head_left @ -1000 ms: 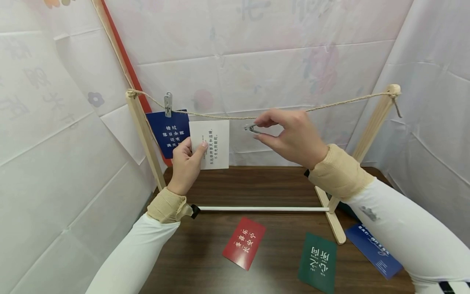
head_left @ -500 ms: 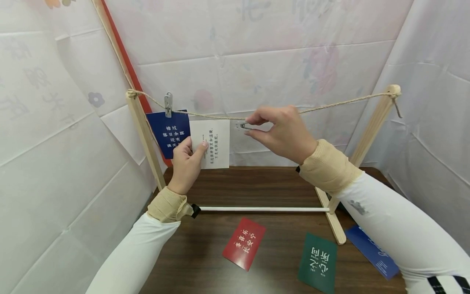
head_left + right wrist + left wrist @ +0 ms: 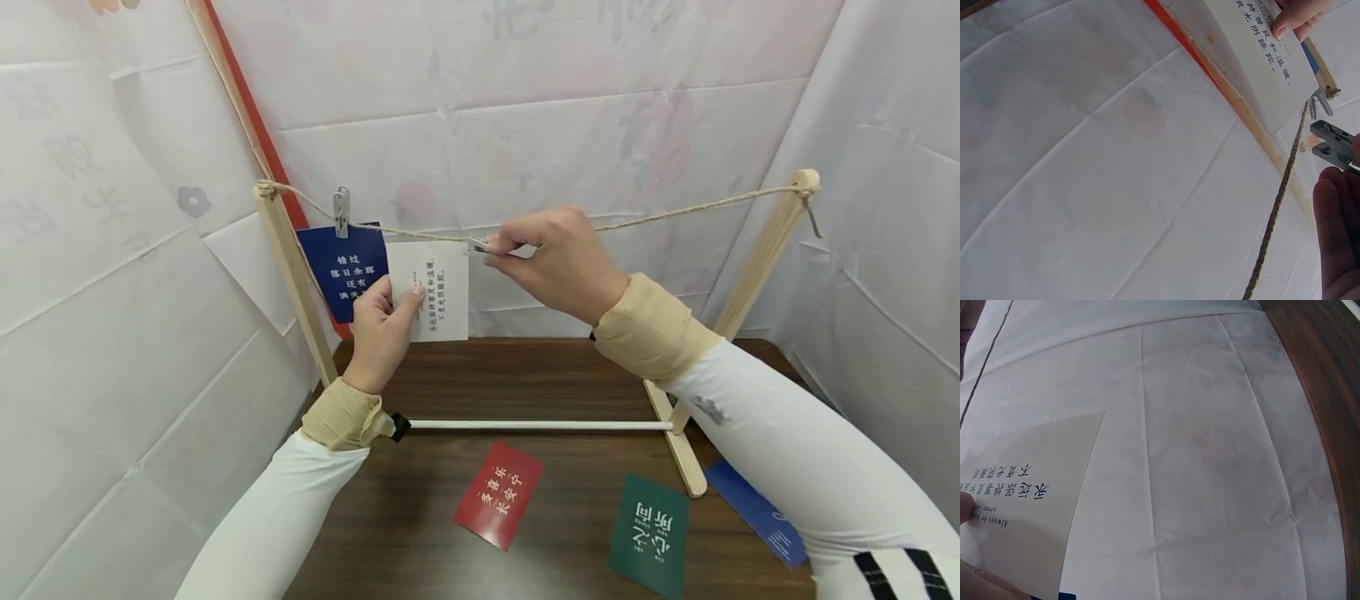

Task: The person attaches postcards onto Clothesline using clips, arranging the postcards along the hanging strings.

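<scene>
My left hand pinches a white card printed with dark characters, thumb in front, its top edge just under the twine. Between the thumb and fingertips of my right hand is a metal clothespin, its nose at the card's upper right corner in the head view. In the right wrist view the clothespin has its jaws apart, beside the twine. Left of the white card, a blue card hangs from the twine by another metal clothespin, partly hidden by my left hand.
Twine runs between two wooden posts, joined low down by a white rod. On the dark wooden table lie a red card, a green card and a blue card, the last partly under my right arm.
My right hand has moved left with the clothespin, from a gap right of the white card up to its top right corner. My left hand and the card have stayed nearly still.
</scene>
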Available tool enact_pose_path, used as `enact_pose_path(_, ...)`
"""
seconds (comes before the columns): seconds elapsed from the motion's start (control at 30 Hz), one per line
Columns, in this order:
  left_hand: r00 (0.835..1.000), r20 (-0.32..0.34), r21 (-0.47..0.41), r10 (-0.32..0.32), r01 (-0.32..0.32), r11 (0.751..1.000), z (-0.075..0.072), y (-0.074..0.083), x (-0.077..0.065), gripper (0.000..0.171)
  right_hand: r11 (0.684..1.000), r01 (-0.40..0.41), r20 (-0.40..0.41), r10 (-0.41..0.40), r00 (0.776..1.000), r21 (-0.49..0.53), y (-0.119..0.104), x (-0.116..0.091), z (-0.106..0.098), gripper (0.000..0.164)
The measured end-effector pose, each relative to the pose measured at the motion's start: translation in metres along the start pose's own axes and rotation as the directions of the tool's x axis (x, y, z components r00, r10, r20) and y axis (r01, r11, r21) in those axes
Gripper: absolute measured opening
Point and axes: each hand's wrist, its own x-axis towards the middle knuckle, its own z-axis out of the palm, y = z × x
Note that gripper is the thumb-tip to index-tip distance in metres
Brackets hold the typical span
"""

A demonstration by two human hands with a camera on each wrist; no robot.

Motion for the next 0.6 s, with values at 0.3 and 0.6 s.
enact_pose_path(0.3,1.000,-0.004,-0.001,0.000,0.000,1.000,-0.001,0.000,0.001,0.022,1.000,0.007,0.024,-0.008,1.000,0.007,0.002,0.011,0.009,0.019)
enact_pose_path(0.6,1.000,0.009,-0.014,0.001,-0.001,1.000,0.000,0.000,0.002,0.022,1.000,-0.017,0.075,0.016,0.997,0.002,0.002,0.024,0.017,0.016)
